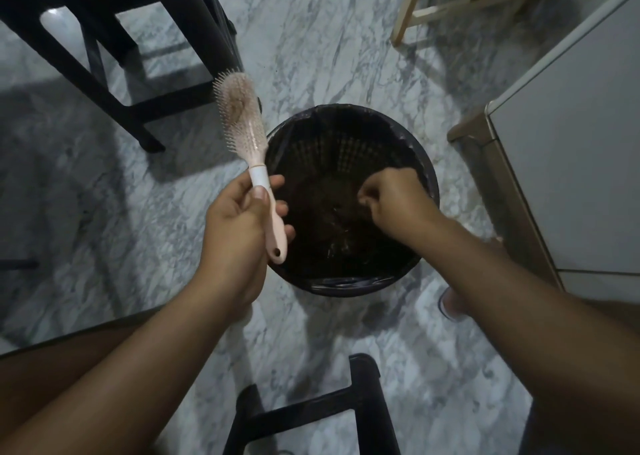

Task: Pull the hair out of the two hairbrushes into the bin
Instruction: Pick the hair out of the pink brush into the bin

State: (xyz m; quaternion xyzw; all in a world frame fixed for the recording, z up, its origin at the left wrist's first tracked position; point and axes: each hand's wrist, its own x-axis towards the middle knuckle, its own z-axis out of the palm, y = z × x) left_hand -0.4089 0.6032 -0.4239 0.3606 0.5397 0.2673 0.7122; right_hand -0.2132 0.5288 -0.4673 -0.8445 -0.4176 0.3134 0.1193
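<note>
My left hand (239, 222) grips the handle of a pale pink hairbrush (242, 122), held upright at the left rim of the bin, bristles facing me, with a patch of hair still caught in them. The black round bin (346, 281), lined with a dark bag, stands on the marble floor with dark hair at its bottom. My right hand (391, 198) hovers over the bin's opening with fingers curled together; whether it pinches any hair I cannot make out. Only one hairbrush is in view.
A black stool (114, 56) stands at the back left and another black frame (311, 416) right below me. Pale wooden legs (443, 7) are at the back right. A white cabinet (571, 149) flanks the bin on the right. My foot (450, 304) shows beside the bin.
</note>
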